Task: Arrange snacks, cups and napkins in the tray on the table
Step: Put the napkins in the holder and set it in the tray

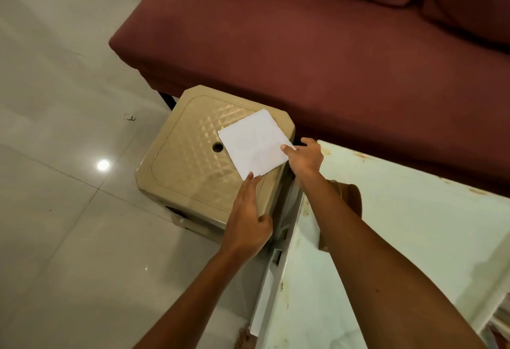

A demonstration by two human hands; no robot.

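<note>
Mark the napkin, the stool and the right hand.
napkin point(255, 144), head view, centre of the white sheet
stool point(190, 161), head view, patterned top
right hand point(305, 159), head view, back of the hand

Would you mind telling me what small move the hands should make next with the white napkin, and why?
Probably lift the napkin off the stool: the right hand pinches its corner, the left hand touches its near edge, and it lies flat, away from the table.

Beige plastic stool point(193, 161), maroon sofa point(317, 44), glossy tiled floor point(60, 100)
</note>
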